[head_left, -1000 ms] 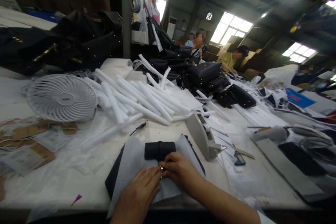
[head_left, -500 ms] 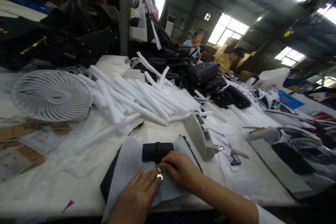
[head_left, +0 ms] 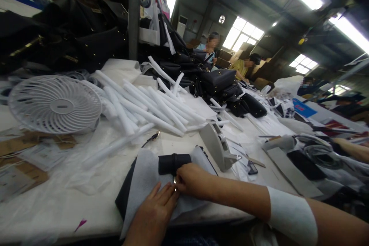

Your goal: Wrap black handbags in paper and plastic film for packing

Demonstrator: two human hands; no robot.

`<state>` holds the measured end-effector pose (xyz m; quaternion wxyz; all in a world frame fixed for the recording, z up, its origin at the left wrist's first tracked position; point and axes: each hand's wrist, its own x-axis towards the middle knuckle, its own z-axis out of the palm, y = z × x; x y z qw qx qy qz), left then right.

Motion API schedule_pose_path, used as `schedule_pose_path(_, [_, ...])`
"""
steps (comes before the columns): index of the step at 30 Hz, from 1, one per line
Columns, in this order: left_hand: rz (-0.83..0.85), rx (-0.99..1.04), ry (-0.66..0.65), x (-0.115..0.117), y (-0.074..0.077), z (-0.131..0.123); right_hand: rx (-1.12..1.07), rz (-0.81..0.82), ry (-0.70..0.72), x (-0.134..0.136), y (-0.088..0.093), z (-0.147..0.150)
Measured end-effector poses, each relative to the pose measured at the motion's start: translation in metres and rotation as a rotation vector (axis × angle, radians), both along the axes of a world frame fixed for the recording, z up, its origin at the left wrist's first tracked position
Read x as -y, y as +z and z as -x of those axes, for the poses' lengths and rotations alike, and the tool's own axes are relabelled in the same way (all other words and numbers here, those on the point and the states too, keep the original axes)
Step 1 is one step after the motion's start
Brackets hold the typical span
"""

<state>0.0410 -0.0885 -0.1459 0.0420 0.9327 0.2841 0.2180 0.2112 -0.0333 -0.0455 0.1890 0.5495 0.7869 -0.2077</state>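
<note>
A black bag (head_left: 126,194) lies at the table's near edge under a grey sheet of wrapping paper (head_left: 144,177). A rolled black strap (head_left: 173,163) rests on the sheet. My left hand (head_left: 154,213) lies on the paper with fingers stretched out, pressing it down. My right hand (head_left: 191,180) is closed in a pinch right beside it, fingertips on a small metal fitting (head_left: 174,180) just below the rolled strap. A white sleeve band (head_left: 291,215) covers my right upper arm.
A white fan (head_left: 54,103) lies at the left. Several white foam tubes (head_left: 150,111) are piled behind the bag. A grey tape dispenser (head_left: 217,146) stands to the right. Black handbags (head_left: 221,84) are heaped farther back. Other people sit at the far end; another person's arm (head_left: 350,149) enters from the right.
The view has shifted a little; my right forearm reaches in further, showing the white sleeve band. Both hands stay together on the paper by the metal fitting. An arm has appeared at right.
</note>
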Motion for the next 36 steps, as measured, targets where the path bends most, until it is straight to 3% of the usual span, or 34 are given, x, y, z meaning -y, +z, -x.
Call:
schedule_pose_path(5, [0.052,0.085,0.016,0.000,0.004,0.000,0.146,0.087,0.054,-0.008,0.005,0.013])
schedule_pose_path(9, [0.051,0.090,0.016,-0.001,0.004,-0.001,0.211,0.068,0.150,-0.010,0.005,0.019])
schedule_pose_path(17, [0.100,0.104,0.001,-0.002,-0.003,-0.002,0.126,-0.069,0.605,-0.003,0.001,0.008])
schedule_pose_path(21, [0.062,0.102,0.001,-0.003,0.002,-0.002,0.071,-0.155,0.702,-0.002,0.000,-0.009])
schedule_pose_path(25, [-0.020,0.144,0.033,-0.004,0.007,-0.002,0.048,-0.263,0.628,0.007,0.011,-0.030])
schedule_pose_path(30, [-0.086,0.174,0.048,-0.007,0.023,0.005,-0.220,-0.357,0.300,0.051,0.020,-0.065])
schedule_pose_path(32, [-0.154,0.163,0.057,-0.008,0.033,0.009,-0.273,-0.347,0.250,0.072,0.009,-0.076])
schedule_pose_path(36, [-0.352,0.006,-0.018,-0.008,0.040,0.020,-0.257,-0.433,0.204,0.093,-0.033,-0.084])
